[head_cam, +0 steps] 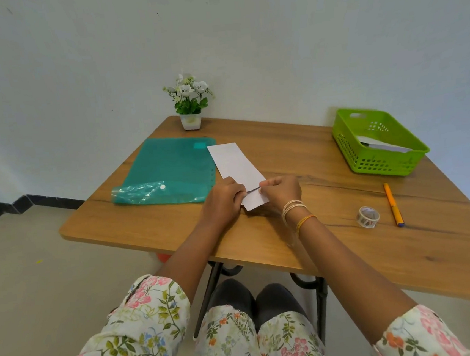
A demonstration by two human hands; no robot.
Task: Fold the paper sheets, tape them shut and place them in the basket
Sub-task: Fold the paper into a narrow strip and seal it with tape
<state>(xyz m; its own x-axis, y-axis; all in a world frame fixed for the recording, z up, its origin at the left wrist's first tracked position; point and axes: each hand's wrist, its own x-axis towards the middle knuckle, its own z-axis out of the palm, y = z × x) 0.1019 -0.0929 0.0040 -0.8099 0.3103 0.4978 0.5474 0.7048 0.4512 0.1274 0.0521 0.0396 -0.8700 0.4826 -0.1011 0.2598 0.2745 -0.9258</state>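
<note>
A long, narrow folded white paper sheet lies on the wooden table, its far end by the teal folder. My left hand and my right hand both pinch its near end, where a dark gap shows between the layers. A roll of clear tape stands to the right of my right wrist. The green plastic basket sits at the far right corner with white folded paper inside it.
A teal plastic folder lies at the left of the table, its near flap curled. An orange pen lies beside the tape. A small potted plant stands at the far edge against the wall.
</note>
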